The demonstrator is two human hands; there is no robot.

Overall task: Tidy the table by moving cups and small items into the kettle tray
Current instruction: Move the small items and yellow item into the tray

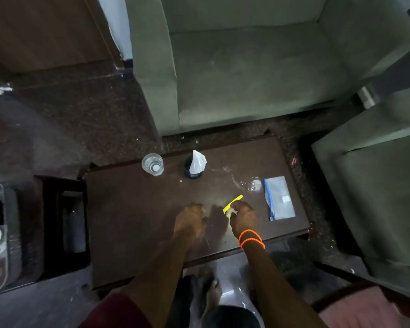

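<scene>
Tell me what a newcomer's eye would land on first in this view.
The orange bands on the right wrist stand out most, just behind the right hand, which pinches a bright yellow strip near the middle of the dark table. The left hand is curled beside it. Further back stand a clear glass and a black cup with white paper; a blue-edged zip bag lies at right.

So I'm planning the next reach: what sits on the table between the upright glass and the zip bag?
In the head view, a dark cup holding white plastic, then a tipped-over clear glass beside the zip bag; the upright glass is at the table's far-left corner.
</scene>
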